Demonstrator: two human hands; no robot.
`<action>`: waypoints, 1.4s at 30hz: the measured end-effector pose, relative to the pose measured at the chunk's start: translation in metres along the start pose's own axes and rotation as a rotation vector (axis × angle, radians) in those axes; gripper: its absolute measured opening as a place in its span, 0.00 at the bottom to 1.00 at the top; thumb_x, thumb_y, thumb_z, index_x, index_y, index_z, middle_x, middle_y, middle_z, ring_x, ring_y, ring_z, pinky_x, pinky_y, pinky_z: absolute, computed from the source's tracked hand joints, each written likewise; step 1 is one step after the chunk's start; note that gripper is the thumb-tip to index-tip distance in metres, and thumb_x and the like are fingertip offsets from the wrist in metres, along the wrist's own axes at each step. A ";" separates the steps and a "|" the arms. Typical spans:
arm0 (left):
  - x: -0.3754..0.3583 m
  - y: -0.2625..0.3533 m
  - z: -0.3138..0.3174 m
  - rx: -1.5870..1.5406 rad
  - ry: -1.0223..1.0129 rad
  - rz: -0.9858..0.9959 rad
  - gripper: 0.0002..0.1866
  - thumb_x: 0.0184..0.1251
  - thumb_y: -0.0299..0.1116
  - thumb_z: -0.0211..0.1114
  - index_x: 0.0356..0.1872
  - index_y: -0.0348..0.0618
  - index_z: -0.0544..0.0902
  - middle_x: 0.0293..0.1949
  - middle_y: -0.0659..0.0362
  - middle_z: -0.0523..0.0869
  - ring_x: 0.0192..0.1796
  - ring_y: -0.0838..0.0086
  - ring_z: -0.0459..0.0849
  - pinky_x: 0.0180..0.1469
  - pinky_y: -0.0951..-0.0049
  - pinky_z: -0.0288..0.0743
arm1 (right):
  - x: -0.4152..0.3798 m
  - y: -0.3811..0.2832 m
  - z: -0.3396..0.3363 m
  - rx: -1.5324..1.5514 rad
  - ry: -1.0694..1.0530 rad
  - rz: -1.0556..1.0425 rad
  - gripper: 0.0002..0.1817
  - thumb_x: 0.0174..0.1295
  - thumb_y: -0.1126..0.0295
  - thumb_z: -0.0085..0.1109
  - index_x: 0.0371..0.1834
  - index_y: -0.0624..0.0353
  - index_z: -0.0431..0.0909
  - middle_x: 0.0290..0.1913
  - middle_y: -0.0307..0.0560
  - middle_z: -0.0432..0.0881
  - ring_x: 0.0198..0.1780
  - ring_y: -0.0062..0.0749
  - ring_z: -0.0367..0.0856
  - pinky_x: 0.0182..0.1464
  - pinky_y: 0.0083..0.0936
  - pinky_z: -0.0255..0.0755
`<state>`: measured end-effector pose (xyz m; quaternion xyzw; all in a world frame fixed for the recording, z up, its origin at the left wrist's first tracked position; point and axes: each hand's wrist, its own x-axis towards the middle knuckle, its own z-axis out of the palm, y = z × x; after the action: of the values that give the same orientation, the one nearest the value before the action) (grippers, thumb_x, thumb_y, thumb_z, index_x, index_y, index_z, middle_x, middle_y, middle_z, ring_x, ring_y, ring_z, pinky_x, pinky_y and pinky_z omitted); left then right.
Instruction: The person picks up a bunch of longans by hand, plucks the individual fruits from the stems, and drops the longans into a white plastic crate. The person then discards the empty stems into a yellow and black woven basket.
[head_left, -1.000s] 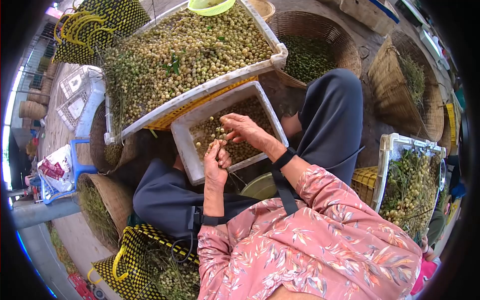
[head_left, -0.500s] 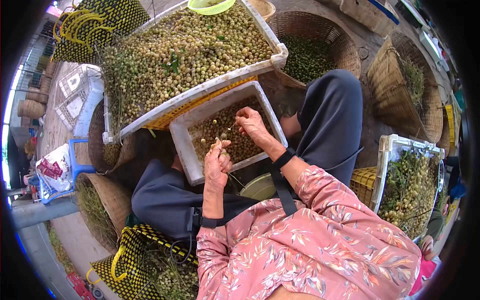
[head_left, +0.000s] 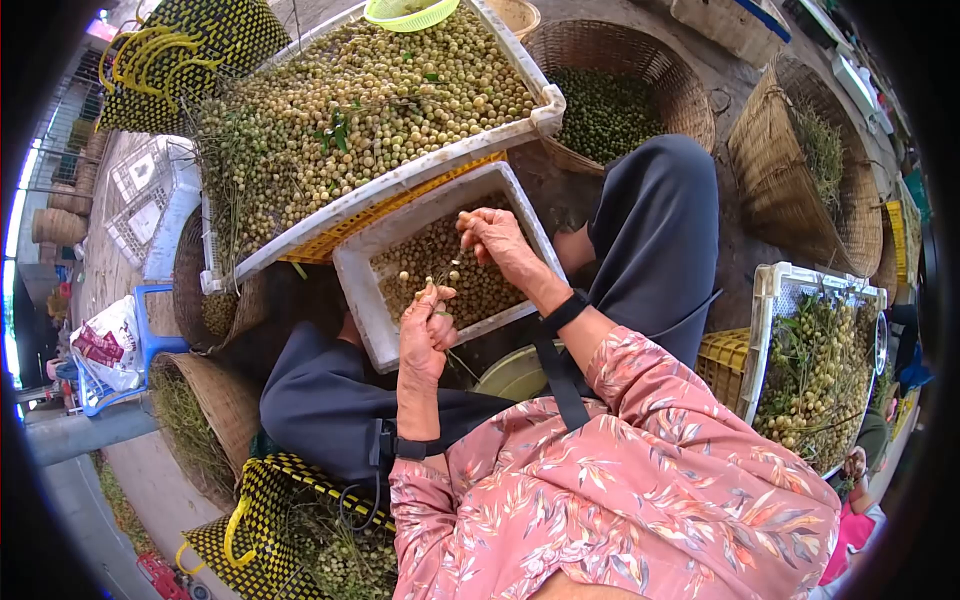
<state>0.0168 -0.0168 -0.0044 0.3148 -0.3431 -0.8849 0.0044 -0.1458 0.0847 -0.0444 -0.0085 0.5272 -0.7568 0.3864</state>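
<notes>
My left hand (head_left: 427,328) is closed around a thin green fruit sprig (head_left: 449,358), whose stem ends stick out below the fist. A few small round fruits show just above its fingertips. My right hand (head_left: 497,243) is up and to the right of it, fingers bent and drawn together; what they hold, if anything, is too small to make out. Both hands are over a white foam box (head_left: 357,272) standing between my legs. Loose yellow-brown round fruits (head_left: 490,292) cover its bottom.
A big white-rimmed tray (head_left: 400,160) heaped with the same fruits stands beyond the box. Wicker baskets (head_left: 690,95) surround me, one with green fruits. Nearby are a fruit-filled crate (head_left: 762,350), a pale green bucket (head_left: 512,373) and a black-yellow woven bag (head_left: 265,520).
My right hand has lifted slightly up and left, its fingers shifting. My left hand stays closed on the sprig, a little lower and further left. The whole view has shifted slightly.
</notes>
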 end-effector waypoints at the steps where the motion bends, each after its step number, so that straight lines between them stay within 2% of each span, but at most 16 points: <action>1: 0.000 0.000 -0.001 -0.027 -0.003 0.007 0.17 0.74 0.42 0.51 0.40 0.38 0.79 0.11 0.73 0.53 0.11 0.87 0.50 0.14 0.83 0.44 | 0.009 0.006 -0.010 -0.286 0.013 0.032 0.18 0.66 0.55 0.54 0.37 0.61 0.79 0.26 0.42 0.79 0.21 0.22 0.74 0.24 0.21 0.71; 5: 0.000 0.002 -0.003 -0.110 -0.042 0.024 0.18 0.74 0.43 0.50 0.41 0.38 0.78 0.11 0.72 0.54 0.12 0.86 0.50 0.15 0.83 0.45 | 0.018 0.053 -0.020 -1.402 0.269 -0.538 0.30 0.65 0.42 0.49 0.44 0.63 0.77 0.37 0.47 0.79 0.34 0.30 0.79 0.39 0.29 0.75; 8: 0.000 0.001 -0.005 -0.133 -0.044 0.024 0.18 0.74 0.44 0.50 0.41 0.37 0.78 0.11 0.72 0.54 0.12 0.86 0.50 0.15 0.83 0.46 | -0.002 0.024 0.002 -0.376 -0.048 0.106 0.32 0.62 0.39 0.52 0.43 0.63 0.77 0.36 0.46 0.80 0.35 0.29 0.79 0.38 0.29 0.75; 9: 0.001 0.001 -0.006 -0.128 -0.044 0.025 0.18 0.75 0.44 0.50 0.41 0.37 0.78 0.11 0.72 0.54 0.12 0.86 0.50 0.15 0.83 0.46 | -0.005 0.021 0.007 -0.237 -0.117 0.143 0.25 0.62 0.46 0.58 0.40 0.61 0.78 0.34 0.43 0.81 0.32 0.24 0.80 0.33 0.25 0.76; 12: 0.001 0.004 -0.004 -0.134 -0.021 0.027 0.16 0.74 0.42 0.51 0.39 0.38 0.79 0.11 0.72 0.54 0.12 0.87 0.50 0.15 0.83 0.45 | -0.008 0.019 0.013 0.076 -0.407 0.296 0.12 0.64 0.59 0.60 0.36 0.58 0.79 0.30 0.38 0.80 0.29 0.18 0.77 0.31 0.17 0.72; 13: 0.000 0.004 -0.003 -0.139 -0.009 0.027 0.15 0.74 0.41 0.52 0.38 0.38 0.79 0.11 0.73 0.54 0.11 0.87 0.50 0.15 0.83 0.44 | -0.009 0.017 0.015 0.122 -0.430 0.323 0.05 0.63 0.69 0.62 0.36 0.58 0.80 0.25 0.32 0.77 0.24 0.14 0.73 0.27 0.12 0.70; 16: -0.002 0.006 0.001 0.045 -0.003 0.014 0.16 0.74 0.41 0.52 0.37 0.38 0.79 0.11 0.73 0.54 0.11 0.88 0.50 0.14 0.83 0.44 | -0.008 0.012 0.015 0.158 -0.234 0.220 0.06 0.62 0.67 0.62 0.35 0.58 0.80 0.24 0.30 0.75 0.23 0.13 0.71 0.26 0.12 0.69; 20: -0.007 0.012 0.009 0.260 0.048 0.003 0.14 0.73 0.39 0.55 0.35 0.38 0.79 0.12 0.74 0.56 0.11 0.90 0.51 0.13 0.83 0.44 | -0.012 -0.001 0.000 -0.016 -0.226 0.213 0.08 0.63 0.64 0.60 0.36 0.56 0.80 0.23 0.30 0.74 0.22 0.12 0.68 0.24 0.11 0.64; 25: -0.008 0.009 0.006 0.419 0.129 0.011 0.13 0.71 0.39 0.58 0.34 0.39 0.80 0.12 0.75 0.59 0.11 0.91 0.53 0.13 0.84 0.45 | -0.017 -0.008 0.016 -0.355 -0.608 0.304 0.13 0.57 0.61 0.67 0.33 0.61 0.80 0.24 0.35 0.78 0.23 0.16 0.72 0.25 0.14 0.65; 28: -0.007 0.009 0.005 0.401 0.080 -0.008 0.13 0.71 0.39 0.58 0.34 0.40 0.81 0.12 0.75 0.60 0.11 0.90 0.53 0.13 0.84 0.45 | -0.012 0.009 0.010 -0.052 -0.445 0.330 0.12 0.57 0.62 0.67 0.32 0.61 0.79 0.23 0.35 0.78 0.23 0.17 0.74 0.26 0.14 0.68; 29: -0.007 0.010 0.004 0.417 0.086 -0.016 0.12 0.71 0.39 0.58 0.34 0.40 0.81 0.11 0.75 0.60 0.11 0.90 0.54 0.13 0.84 0.45 | -0.009 0.013 0.006 0.018 -0.357 0.297 0.12 0.58 0.62 0.66 0.35 0.60 0.80 0.26 0.37 0.79 0.29 0.22 0.78 0.32 0.21 0.73; 33: -0.001 0.005 -0.002 0.578 0.176 -0.026 0.12 0.71 0.38 0.58 0.33 0.42 0.81 0.11 0.76 0.61 0.11 0.90 0.54 0.13 0.84 0.45 | -0.006 0.028 0.002 -1.227 0.135 -0.659 0.12 0.55 0.64 0.64 0.40 0.57 0.82 0.33 0.47 0.78 0.41 0.38 0.78 0.43 0.35 0.72; 36: 0.007 -0.005 -0.014 0.643 0.237 -0.008 0.11 0.70 0.38 0.57 0.32 0.43 0.81 0.14 0.74 0.65 0.13 0.89 0.58 0.15 0.83 0.48 | -0.021 0.002 0.021 -0.886 -0.316 -0.453 0.11 0.54 0.65 0.63 0.35 0.60 0.82 0.32 0.49 0.77 0.39 0.41 0.77 0.41 0.33 0.71; 37: 0.007 -0.007 -0.016 0.639 0.226 0.023 0.11 0.69 0.38 0.57 0.31 0.42 0.82 0.15 0.73 0.67 0.16 0.89 0.60 0.17 0.83 0.52 | -0.030 0.002 0.027 -0.792 -0.425 -0.245 0.11 0.54 0.65 0.62 0.33 0.62 0.82 0.31 0.49 0.77 0.37 0.42 0.77 0.41 0.33 0.71; 38: 0.009 -0.009 -0.019 0.637 0.213 0.052 0.11 0.68 0.37 0.57 0.30 0.42 0.82 0.17 0.72 0.68 0.19 0.88 0.63 0.19 0.82 0.55 | -0.032 0.010 0.028 -1.025 -0.424 -0.438 0.11 0.52 0.66 0.61 0.33 0.62 0.82 0.31 0.51 0.78 0.36 0.44 0.78 0.40 0.34 0.72; 42: 0.017 -0.030 -0.046 0.922 0.169 0.174 0.09 0.67 0.35 0.57 0.33 0.42 0.80 0.19 0.72 0.69 0.22 0.88 0.63 0.22 0.81 0.56 | -0.030 0.025 0.024 -1.039 -0.498 -0.306 0.13 0.51 0.64 0.60 0.31 0.64 0.82 0.30 0.55 0.80 0.35 0.45 0.80 0.37 0.36 0.73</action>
<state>0.0348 -0.0256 -0.0580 0.3250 -0.7236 -0.6080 -0.0335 -0.1006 0.0792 -0.0417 -0.4493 0.7148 -0.4219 0.3303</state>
